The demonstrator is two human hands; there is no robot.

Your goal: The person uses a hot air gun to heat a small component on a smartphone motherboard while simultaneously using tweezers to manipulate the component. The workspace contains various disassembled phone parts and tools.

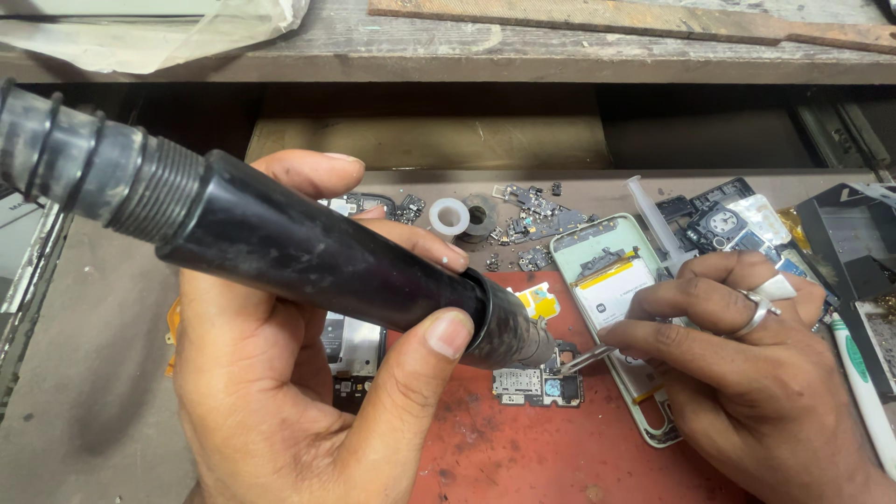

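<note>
Left hand (308, 373): grip clamped around the black cylindrical handle of a hot-air rework tool (308, 247), thumb pressed near its front collar. A ribbed dark hose (65, 154) leaves the handle toward the upper left. The dark metal nozzle (518, 336) tilts down to the right and stands just above a small dark circuit board with silver shielded sections (539, 385).

Right hand (737, 373): fingers pinched together on a pair of slim metal tweezers (586, 358), whose tips meet the board at its upper right corner, just beside the nozzle mouth. A silver ring (752, 313) sits on one finger.

Location: the board lies on a worn red rubber mat (523, 457) on the grey counter (84, 392). An opened phone frame, pale green with a white battery inside (611, 280), lies just right of the board, partly under the right hand. Loose small boards and a white tape ring (449, 217) are scattered behind.

Judgement: the step in hand appears to be heating a component on the board while the tweezers stand ready at it. The next move calls for a steady nozzle, held close without touching, and a light, level pull on the tweezers.
</note>
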